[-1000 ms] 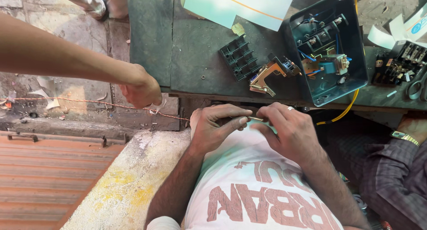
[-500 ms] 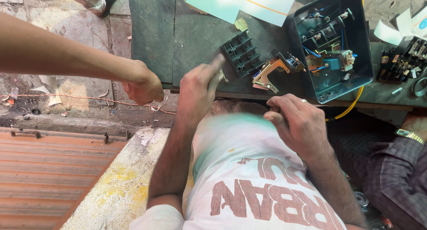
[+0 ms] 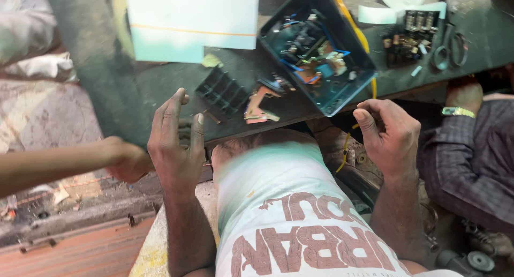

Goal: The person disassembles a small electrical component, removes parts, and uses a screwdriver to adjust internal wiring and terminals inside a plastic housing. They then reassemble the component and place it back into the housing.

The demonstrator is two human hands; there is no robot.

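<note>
My left hand [image 3: 174, 143] hovers over the near edge of the dark worktable [image 3: 107, 89], fingers spread and holding nothing. A black ribbed terminal block [image 3: 222, 92] lies just beyond its fingertips, with a copper-coloured bracket part [image 3: 257, 106] next to it. My right hand [image 3: 391, 132] is below the table edge with loosely curled fingers, close to the corner of an open teal electrical box [image 3: 350, 92] full of wiring. Whether it holds anything is hidden by the curl of the fingers. A yellow cable [image 3: 342, 151] hangs down beside it.
Another person's hand [image 3: 126, 160] reaches in from the left, beside my left wrist. A second person with a wristwatch [image 3: 458, 112] and checked sleeve sits at right. White paper [image 3: 193, 20], a black component block [image 3: 407, 38] and scissors [image 3: 451, 49] lie on the table.
My two hands, together over my lap a second ago, have parted. The left rose to the table edge and spread open; the right moved out to the right, toward the box corner.
</note>
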